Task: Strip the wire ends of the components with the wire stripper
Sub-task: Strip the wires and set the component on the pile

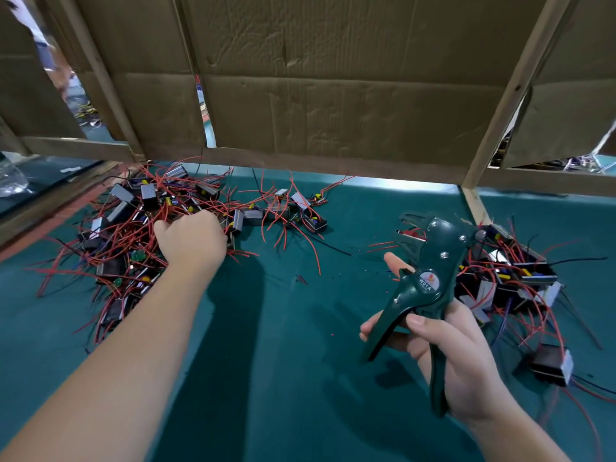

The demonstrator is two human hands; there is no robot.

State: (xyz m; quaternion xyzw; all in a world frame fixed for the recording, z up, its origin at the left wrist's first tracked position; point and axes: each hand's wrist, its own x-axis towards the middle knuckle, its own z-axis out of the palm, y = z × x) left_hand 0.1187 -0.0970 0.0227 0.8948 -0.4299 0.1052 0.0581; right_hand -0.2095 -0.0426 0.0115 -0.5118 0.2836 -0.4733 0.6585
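- Bench [283, 345] is covered in a teal mat. A cardboard screen [316, 78] on a wooden frame closes off the far edge.
- Left heap [148, 195] of small boxy components, tangled in red leads, sits toward the far-left corner of the bench. Right heap [520, 278] lies along the right edge. One stray component [551, 365] lies apart from it, nearer the front-right corner.
- Left hand [191, 240] is down at the near-right fringe of the left heap, knuckles up. Its fingers are curled under and hidden, so I cannot tell whether it has hold of anything.
- Right hand [446, 355] grips the wire stripper [426, 281] round both handles, above the bench right of centre, head pointing up and away. The jaws stand apart with nothing between them.
- Step, as judged: fetching a component so a lead can be fed into the tool.
- Handling, as judged: the components look light and rigid. The leads are thin, springy and snagged in one another, so pulling one likely drags its neighbours.
- Better to take the body between finger and thumb and lift it clear. Then pinch the lead close behind its tip so it enters straight.
- Stripper looks hard and fairly hefty, with smooth plastic handles spread open. It probably wants a full-palm squeeze.
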